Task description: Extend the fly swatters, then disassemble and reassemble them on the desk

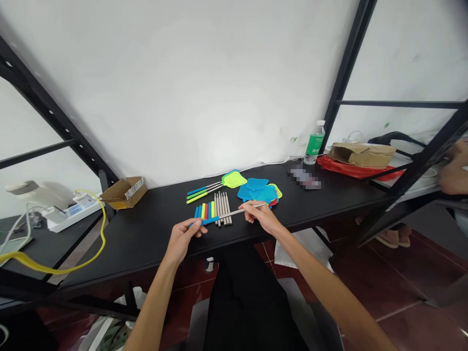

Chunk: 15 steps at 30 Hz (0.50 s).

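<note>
My left hand is closed on the blue grip of a thin metal rod, and my right hand pinches the rod's other end. The rod is held level just above the black table. Under it lie a row of coloured handle sleeves and a bundle of bare metal rods. Behind my right hand is a pile of blue, yellow and red swatter heads. Two finished fly swatters with blue and yellow-green handles lie further back.
A small open cardboard box sits at the table's left end. A green-labelled water bottle, a flat cardboard box on red material stand at the right. A yellow cable hangs left. Another person's hand shows at the far right.
</note>
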### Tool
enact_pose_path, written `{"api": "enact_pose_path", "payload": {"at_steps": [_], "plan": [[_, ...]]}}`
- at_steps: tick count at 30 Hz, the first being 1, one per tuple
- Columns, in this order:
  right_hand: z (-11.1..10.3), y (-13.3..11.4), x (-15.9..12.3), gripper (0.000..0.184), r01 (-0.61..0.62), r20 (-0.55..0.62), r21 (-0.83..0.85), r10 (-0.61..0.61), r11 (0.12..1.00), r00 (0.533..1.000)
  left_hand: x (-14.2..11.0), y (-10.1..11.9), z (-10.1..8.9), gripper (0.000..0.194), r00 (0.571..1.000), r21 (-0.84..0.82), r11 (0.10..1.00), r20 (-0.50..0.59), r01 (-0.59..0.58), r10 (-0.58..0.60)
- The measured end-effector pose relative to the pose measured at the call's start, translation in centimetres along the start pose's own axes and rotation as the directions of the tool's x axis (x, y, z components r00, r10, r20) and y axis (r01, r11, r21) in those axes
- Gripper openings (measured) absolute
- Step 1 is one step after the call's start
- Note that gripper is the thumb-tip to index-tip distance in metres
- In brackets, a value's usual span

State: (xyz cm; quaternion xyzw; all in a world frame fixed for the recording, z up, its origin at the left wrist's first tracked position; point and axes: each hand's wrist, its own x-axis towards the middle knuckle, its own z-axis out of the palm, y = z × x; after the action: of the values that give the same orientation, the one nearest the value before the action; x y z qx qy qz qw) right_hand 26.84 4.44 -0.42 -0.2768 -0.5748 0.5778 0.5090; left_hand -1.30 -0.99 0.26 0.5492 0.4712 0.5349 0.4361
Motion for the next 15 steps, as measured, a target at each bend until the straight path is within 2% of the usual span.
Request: {"api": "enact_pose_path", "payload": {"at_steps": [3, 6, 12, 15], "plan": [[-0.07, -0.23, 0.04, 0.032, -0.032, -0.069, 0.077, 0.038, 0.996, 0.997, 0.06, 0.14, 0.17, 0.033, 0.998, -0.098, 0.995, -0.060, 0.013, -0.019], [-0.12, -0.35, 0.11, 0.034, -0.046, -0.112, 0.145, 0.063, 0.988, 0.992, 0.10, 0.18, 0.30, 0.034, 0.995, -0.126, 0.992, -0.091, 0.026, -0.037], [-0.26, -0.41, 0.24, 0.037, -0.047, -0.150, 0.270, 0.090, 0.962, 0.985, 0.09, 0.33, 0.32, 0.036, 0.994, -0.152, 0.988, -0.099, 0.031, -0.047], [-0.25, -0.42, 0.29, 0.039, -0.035, -0.174, 0.265, 0.084, 0.964, 0.981, 0.07, 0.46, 0.32, 0.036, 0.993, -0.163, 0.986, -0.104, 0.033, -0.050]]}}
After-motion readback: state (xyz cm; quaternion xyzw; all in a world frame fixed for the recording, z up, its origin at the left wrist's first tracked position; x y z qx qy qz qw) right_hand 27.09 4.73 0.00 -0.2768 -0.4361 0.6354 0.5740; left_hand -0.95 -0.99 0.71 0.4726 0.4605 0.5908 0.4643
